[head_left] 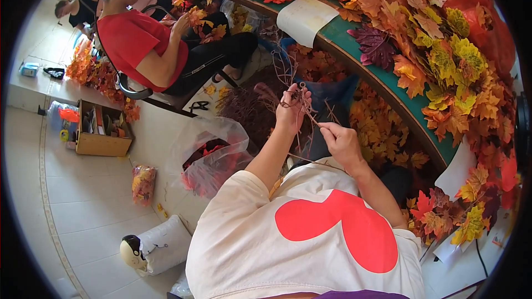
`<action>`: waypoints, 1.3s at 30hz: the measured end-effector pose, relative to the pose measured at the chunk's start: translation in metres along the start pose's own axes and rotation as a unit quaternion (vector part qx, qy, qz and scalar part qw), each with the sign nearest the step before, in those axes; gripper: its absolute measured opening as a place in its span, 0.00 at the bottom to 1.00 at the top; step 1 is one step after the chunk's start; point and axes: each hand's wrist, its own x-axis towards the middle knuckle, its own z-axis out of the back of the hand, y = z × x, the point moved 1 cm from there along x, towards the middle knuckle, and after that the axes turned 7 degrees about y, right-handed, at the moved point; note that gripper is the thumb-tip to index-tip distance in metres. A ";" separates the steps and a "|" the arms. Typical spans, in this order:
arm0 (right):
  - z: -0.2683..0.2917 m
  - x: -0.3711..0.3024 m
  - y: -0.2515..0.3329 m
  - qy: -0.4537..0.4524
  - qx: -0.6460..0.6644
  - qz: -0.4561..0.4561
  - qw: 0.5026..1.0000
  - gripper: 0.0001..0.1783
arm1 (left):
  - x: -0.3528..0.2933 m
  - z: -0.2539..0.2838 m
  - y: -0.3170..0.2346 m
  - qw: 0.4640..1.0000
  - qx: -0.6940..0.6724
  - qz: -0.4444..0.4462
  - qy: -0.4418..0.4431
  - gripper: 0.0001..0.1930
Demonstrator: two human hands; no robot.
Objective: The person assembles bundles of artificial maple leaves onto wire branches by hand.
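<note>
My left hand [292, 112] is closed around a bunch of thin brown artificial stems [284, 69], whose bare, branching tips stick up above the fingers. Just to the right and nearer to me, my right hand [342, 143] pinches one stem of the same bunch between thumb and fingers. Both hands are above my lap, in front of the green table's edge. Beyond the left forearm lies a heap of dark brown stems [241, 106] on the floor. Some stem ends hang below my hands, and the grip inside the left palm is hidden.
Orange and yellow artificial maple leaves [438, 61] cover much of the green table [407, 86], beside white paper [308, 19]. A seated person in red [136, 44] handles leaves at far left. A clear plastic bag [221, 147], a cardboard box [102, 145] and a white roll [166, 243] lie left.
</note>
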 end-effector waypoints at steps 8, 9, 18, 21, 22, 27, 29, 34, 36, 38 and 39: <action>0.016 -0.005 0.016 -0.005 0.021 0.008 1.000 0.07 | -0.025 -0.011 -0.017 0.989 0.095 -0.029 0.113 0.25; 0.018 -0.005 0.019 -0.010 0.030 0.014 0.999 0.07 | -0.027 -0.009 -0.019 0.985 0.132 -0.026 0.111 0.26; 0.024 -0.005 0.021 -0.033 0.054 0.019 0.998 0.07 | -0.039 -0.018 -0.020 0.960 0.245 -0.048 0.129 0.21; 0.025 -0.008 0.024 -0.034 0.052 0.017 0.998 0.07 | -0.041 -0.022 -0.022 0.959 0.217 -0.072 0.165 0.20; 0.026 -0.009 0.025 -0.029 0.047 0.010 0.998 0.07 | -0.041 -0.021 -0.023 0.956 0.231 -0.078 0.164 0.19; 0.022 -0.014 0.021 -0.032 0.054 0.019 0.998 0.07 | -0.045 -0.023 -0.027 0.955 0.234 -0.096 0.156 0.19; 0.021 -0.015 0.019 -0.028 0.055 0.013 0.998 0.07 | -0.045 -0.023 -0.029 0.948 0.240 -0.121 0.168 0.20; 0.020 -0.014 0.025 -0.012 0.036 0.027 0.999 0.07 | -0.038 -0.010 -0.028 0.981 0.141 -0.103 0.082 0.18; 0.016 -0.018 0.026 -0.014 0.021 0.048 0.999 0.07 | -0.019 0.022 -0.028 0.984 0.093 -0.152 -0.021 0.17; 0.017 -0.025 0.025 -0.013 0.001 0.071 0.997 0.06 | 0.002 0.077 -0.041 0.978 0.034 -0.189 -0.084 0.18; 0.024 -0.027 0.028 -0.013 0.001 0.073 0.997 0.06 | 0.008 0.109 -0.052 0.980 0.041 -0.182 -0.072 0.19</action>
